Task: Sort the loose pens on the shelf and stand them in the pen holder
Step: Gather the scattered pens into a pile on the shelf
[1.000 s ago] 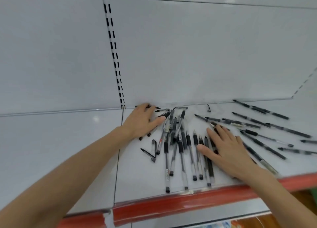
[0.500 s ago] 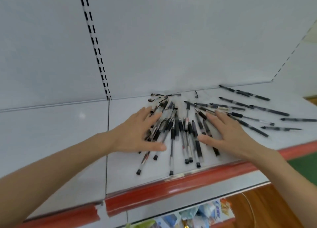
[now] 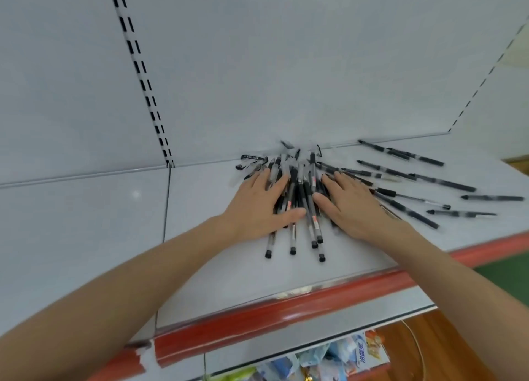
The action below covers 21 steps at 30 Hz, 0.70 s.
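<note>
Pens (image 3: 300, 193) bunched on the shelf (image 3: 217, 269), hemmed in by left hand (image 3: 257, 208) and right hand (image 3: 353, 208), both laid flat with fingers straight, gripping nothing. Gathering step, by the look of it; stray pens (image 3: 416, 176) lie apart to the right (pen holder not in view). Next move likely calls for curling fingers round the bundle, ends kept level.

Black-and-clear pens (image 3: 299, 200) lie on a pale grey shelf (image 3: 86, 214) with a red edge strip (image 3: 286, 309).

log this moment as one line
left hand: flat on pen pile | right hand: flat on pen pile | stray pens: on shelf, right of pile | pen holder: not in view
</note>
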Available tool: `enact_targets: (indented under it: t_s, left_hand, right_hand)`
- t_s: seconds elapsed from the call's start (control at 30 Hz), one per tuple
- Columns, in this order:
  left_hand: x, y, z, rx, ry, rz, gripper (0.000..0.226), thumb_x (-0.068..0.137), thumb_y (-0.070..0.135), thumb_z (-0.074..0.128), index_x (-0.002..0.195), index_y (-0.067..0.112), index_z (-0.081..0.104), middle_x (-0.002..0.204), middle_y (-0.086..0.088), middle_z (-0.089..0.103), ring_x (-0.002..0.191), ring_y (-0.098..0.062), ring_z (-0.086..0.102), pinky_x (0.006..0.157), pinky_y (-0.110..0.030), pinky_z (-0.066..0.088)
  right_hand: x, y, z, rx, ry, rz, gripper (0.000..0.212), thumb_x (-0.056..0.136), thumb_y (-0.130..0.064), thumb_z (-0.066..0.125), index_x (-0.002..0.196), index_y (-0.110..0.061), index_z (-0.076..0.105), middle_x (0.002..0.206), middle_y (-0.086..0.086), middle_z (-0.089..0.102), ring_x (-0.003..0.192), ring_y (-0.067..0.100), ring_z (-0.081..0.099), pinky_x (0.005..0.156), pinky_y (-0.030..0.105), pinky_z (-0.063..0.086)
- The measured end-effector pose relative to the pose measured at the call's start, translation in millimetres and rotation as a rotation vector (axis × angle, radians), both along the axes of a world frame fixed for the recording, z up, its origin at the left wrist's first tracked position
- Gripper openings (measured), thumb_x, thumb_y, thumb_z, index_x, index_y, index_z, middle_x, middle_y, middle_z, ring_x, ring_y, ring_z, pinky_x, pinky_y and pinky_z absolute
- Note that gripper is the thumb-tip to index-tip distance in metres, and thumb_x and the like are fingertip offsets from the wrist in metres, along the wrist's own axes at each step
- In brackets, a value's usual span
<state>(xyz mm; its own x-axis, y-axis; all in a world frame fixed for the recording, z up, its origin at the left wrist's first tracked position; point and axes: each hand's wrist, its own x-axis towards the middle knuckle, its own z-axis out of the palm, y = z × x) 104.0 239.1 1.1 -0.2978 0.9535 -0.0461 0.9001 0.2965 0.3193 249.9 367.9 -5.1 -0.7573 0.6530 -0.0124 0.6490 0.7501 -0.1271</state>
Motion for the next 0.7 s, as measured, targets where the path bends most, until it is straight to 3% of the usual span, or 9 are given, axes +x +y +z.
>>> enact_targets:
  t_s: [0.1,0.17,0.23,0.3,0.4,0.47,0.53,0.7]
  left_hand:
    - [4.3,4.1,2.2,0.049,0.074,0.054,0.082,0.082,0.071,0.031,0.148,0.029,0.008,0.157,-0.011,-0.005,0.145,-0.026,-0.006,0.117,-0.042,0.001]
    - [8.9,-5.2,2.9,0.052,0.067,0.047,0.093,0.072,0.084,0.025,0.147,0.033,0.006,0.157,-0.006,-0.009,0.144,-0.024,-0.01,0.117,-0.048,0.002]
    - [19.8,-16.4,2.6,-0.017,0.033,0.007,0.1,0.062,0.089,0.023,0.146,0.039,-0.001,0.156,-0.001,-0.016,0.143,-0.02,-0.017,0.116,-0.05,0.0]
    - [33.8,-17.3,-0.8,-0.096,0.079,-0.003,0.101,0.062,0.09,0.028,0.144,0.042,-0.005,0.155,-0.001,-0.02,0.142,-0.02,-0.02,0.115,-0.05,-0.002]
    - [47.2,4.2,-3.7,-0.108,0.078,0.05,0.098,0.066,0.086,0.035,0.144,0.041,-0.005,0.155,0.0,-0.019,0.142,-0.021,-0.021,0.115,-0.05,-0.003]
    - [53.1,19.0,-3.2,-0.102,0.068,0.092,0.093,0.072,0.081,0.035,0.145,0.039,-0.002,0.156,0.0,-0.017,0.143,-0.022,-0.017,0.115,-0.05,-0.002]
    - [56.4,29.4,-3.4,-0.079,0.076,0.149,0.086,0.076,0.077,0.035,0.146,0.038,0.002,0.157,0.0,-0.013,0.144,-0.021,-0.015,0.115,-0.051,-0.001]
    - [65.5,30.7,2.0,-0.02,0.023,0.185,0.088,0.075,0.077,0.035,0.146,0.038,0.002,0.157,0.004,-0.012,0.143,-0.016,-0.016,0.117,-0.049,0.001]
  right_hand:
    - [3.4,9.9,4.8,-0.089,0.117,0.062,0.063,0.094,-0.052,0.028,0.146,-0.017,0.02,0.156,0.01,0.016,0.144,0.024,0.01,0.118,0.037,0.008]
    - [20.6,14.9,12.3,-0.166,0.109,0.107,0.08,0.083,-0.072,0.026,0.147,-0.026,0.015,0.157,0.004,0.008,0.145,0.02,0.004,0.118,0.041,0.006]
    - [41.9,17.6,17.2,-0.136,-0.008,0.166,0.108,0.057,-0.093,0.006,0.147,-0.033,0.008,0.158,-0.002,-0.001,0.145,0.016,-0.005,0.118,0.046,0.003]
    - [53.7,23.2,14.7,-0.097,-0.129,0.22,0.12,0.042,-0.097,-0.006,0.146,-0.037,0.001,0.157,-0.004,-0.008,0.144,0.015,-0.011,0.116,0.048,-0.002]
    - [48.0,40.7,9.5,-0.074,-0.164,0.247,0.1,0.062,-0.09,0.004,0.146,-0.036,-0.003,0.157,-0.002,-0.01,0.144,0.017,-0.012,0.115,0.049,-0.003]
    - [39.1,55.0,5.6,-0.016,-0.14,0.228,0.079,0.082,-0.074,0.014,0.147,-0.032,-0.001,0.158,0.0,-0.006,0.145,0.019,-0.008,0.115,0.05,-0.001]
    - [29.4,68.9,2.3,0.015,-0.08,0.21,0.069,0.09,-0.063,0.016,0.148,-0.029,0.003,0.158,0.003,-0.002,0.145,0.022,-0.003,0.115,0.049,0.002]
    - [33.8,94.2,12.8,-0.194,0.033,0.308,0.079,0.083,-0.072,0.026,0.148,-0.027,0.011,0.158,-0.001,0.005,0.145,0.017,0.001,0.118,0.038,0.005]
